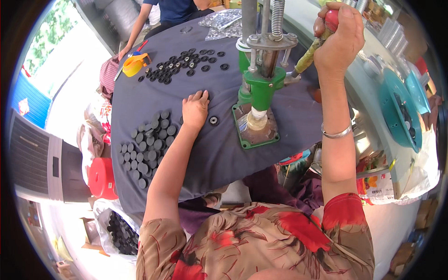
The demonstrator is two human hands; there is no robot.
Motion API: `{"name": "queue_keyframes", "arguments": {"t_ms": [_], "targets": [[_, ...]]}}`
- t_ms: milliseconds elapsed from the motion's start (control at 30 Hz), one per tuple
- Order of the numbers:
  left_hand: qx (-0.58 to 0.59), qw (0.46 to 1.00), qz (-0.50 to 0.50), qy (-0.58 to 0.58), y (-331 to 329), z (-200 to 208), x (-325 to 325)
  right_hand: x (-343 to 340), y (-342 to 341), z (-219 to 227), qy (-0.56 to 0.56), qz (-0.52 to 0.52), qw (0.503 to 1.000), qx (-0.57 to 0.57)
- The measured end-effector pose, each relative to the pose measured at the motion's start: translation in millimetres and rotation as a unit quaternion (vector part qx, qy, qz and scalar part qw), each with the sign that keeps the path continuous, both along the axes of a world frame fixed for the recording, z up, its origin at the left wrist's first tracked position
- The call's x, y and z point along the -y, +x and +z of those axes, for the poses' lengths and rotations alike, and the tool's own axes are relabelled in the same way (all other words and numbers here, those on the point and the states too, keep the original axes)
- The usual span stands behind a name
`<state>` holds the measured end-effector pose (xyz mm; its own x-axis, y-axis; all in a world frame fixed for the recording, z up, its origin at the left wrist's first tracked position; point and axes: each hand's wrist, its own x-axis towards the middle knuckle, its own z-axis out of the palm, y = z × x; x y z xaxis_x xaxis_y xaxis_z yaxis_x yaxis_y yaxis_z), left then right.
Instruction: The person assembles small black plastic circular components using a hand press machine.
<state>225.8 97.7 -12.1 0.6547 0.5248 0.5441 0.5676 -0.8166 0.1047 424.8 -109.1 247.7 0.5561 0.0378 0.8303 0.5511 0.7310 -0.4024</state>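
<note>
My right hand [340, 42] is raised at the upper right, wrapped round the lever [308, 57] of a green hand press [265, 86]. A red knob [332, 19] on the lever shows between the fingers. The ram is down, with its pale tip at a round yellowish seat [257, 122] on the base plate; any part between them is hidden. My left hand [195, 109] rests on the dark cloth left of the press, fingers loosely bent and slightly apart, the thumb hidden. Beside it lies a single black ring-shaped piece with a metal centre [213, 121].
Plain black discs [152, 142] lie heaped at the left. Farther back are scattered black ring-shaped pieces [175, 65], yellow tape [132, 66] and clear bags [223, 23]. Another person [175, 11] sits across the table. A teal basin [400, 112] stands at right, a red stool [102, 178] at left.
</note>
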Motion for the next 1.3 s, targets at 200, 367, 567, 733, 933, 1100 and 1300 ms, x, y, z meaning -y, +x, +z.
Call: {"name": "queue_keyframes", "arguments": {"t_ms": [200,367,567,733,933,1100,1300], "targets": [[0.004,1.0,-0.008,-0.017,6.0,0.5,-8.5,-2.9,10.3,-4.7,-0.005,0.025,1.0,-0.009],[0.118,0.99,-0.028,-0.068,-0.6,8.1,-14.6,-7.4,7.0,-3.6,-0.005,0.045,0.999,-0.008],[0.252,0.935,-0.135,-0.209,9.0,46.6,76.6,-3.7,11.8,-3.0,0.004,0.053,0.999,0.005],[0.191,0.927,-0.185,-0.265,14.5,45.5,125.6,-3.0,6.6,-2.6,-0.009,0.046,0.999,-0.02],[0.178,0.944,-0.148,-0.234,28.9,44.4,138.4,-6.2,12.7,-4.5,0.006,0.077,0.996,-0.042],[0.191,0.928,-0.154,-0.281,38.8,39.7,139.5,-4.4,12.5,-4.0,0.0,0.055,0.998,-0.023],[0.177,0.929,-0.155,-0.284,40.1,38.5,135.9,10.6,0.3,-12.2,0.035,0.035,0.999,-0.003]]}}
